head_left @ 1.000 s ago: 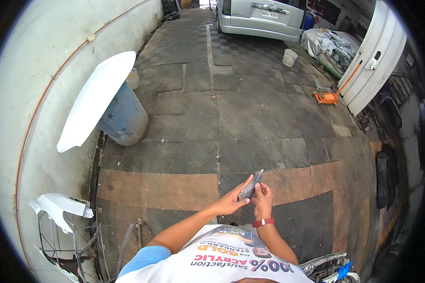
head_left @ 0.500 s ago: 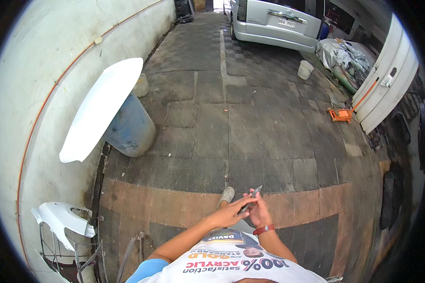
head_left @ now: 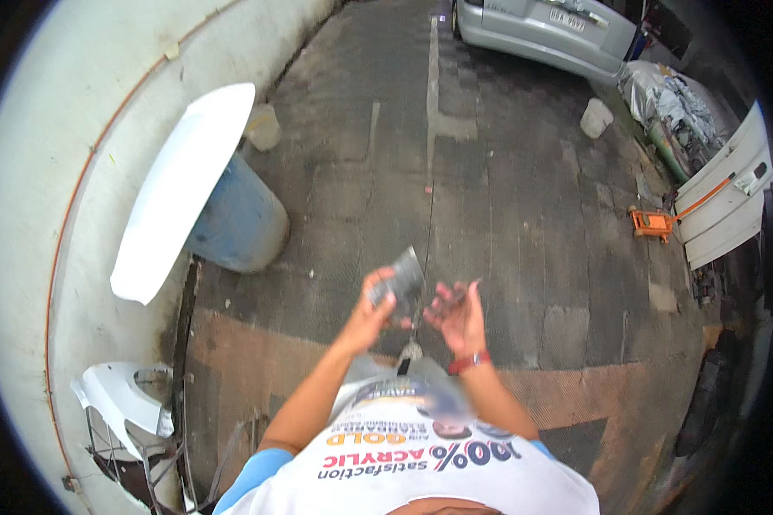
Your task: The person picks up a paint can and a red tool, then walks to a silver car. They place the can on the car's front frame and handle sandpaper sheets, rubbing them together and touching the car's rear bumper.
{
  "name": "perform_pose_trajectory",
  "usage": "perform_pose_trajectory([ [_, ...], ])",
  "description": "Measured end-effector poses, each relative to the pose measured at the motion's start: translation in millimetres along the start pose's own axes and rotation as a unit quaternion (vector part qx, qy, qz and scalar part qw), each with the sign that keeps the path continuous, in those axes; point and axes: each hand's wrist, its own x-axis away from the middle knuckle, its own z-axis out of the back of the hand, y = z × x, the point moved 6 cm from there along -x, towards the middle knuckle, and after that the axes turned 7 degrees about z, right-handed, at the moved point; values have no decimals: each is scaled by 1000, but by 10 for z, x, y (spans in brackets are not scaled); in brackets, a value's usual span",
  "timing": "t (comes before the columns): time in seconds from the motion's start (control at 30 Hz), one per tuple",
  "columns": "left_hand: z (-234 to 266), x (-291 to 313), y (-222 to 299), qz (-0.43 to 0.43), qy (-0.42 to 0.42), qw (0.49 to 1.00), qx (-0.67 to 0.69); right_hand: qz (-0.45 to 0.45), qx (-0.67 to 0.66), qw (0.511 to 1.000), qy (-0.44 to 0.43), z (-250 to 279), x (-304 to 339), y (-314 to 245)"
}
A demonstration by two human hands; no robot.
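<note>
My left hand [head_left: 369, 313] grips a flat grey sheet [head_left: 401, 278], which looks like folded sandpaper, with the thumb on top and the fingers beneath. The sheet's far corner tilts up and away from me. To its right, my right hand [head_left: 462, 321] is held palm up with spread, slightly curled fingers and nothing in it. A red band [head_left: 470, 361] circles that wrist. A gap separates the two hands, both in front of my white printed shirt [head_left: 421, 451].
At left, a white car panel [head_left: 183, 193] rests on a blue drum [head_left: 242, 216]. Nearer, a white fender [head_left: 122, 399] sits on a metal stand. A silver van [head_left: 548, 41], a white bucket [head_left: 596, 118], an orange floor jack [head_left: 653, 225] and a white door [head_left: 726, 215] stand right.
My hands have come apart and moved farther out from my body. The sheet, earlier edge-on between both hands, is now in my left hand alone, its flat side showing. The view has shifted.
</note>
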Motion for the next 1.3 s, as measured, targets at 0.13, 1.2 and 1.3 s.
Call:
perform_pose_trajectory([
  [0.13, 247, -414, 424, -63, 36, 991, 110, 66, 62, 996, -20, -361, -715, -393],
  [1.2, 2666, -5094, 3425, 17, -127, 991, 45, 84, 597, 774, -193, -3856, -6178, -345],
  [1.3, 2989, -5580, 3689, -24, -59, 998, 1, 21, 404, 873, -273, -4060, -6430, -286],
])
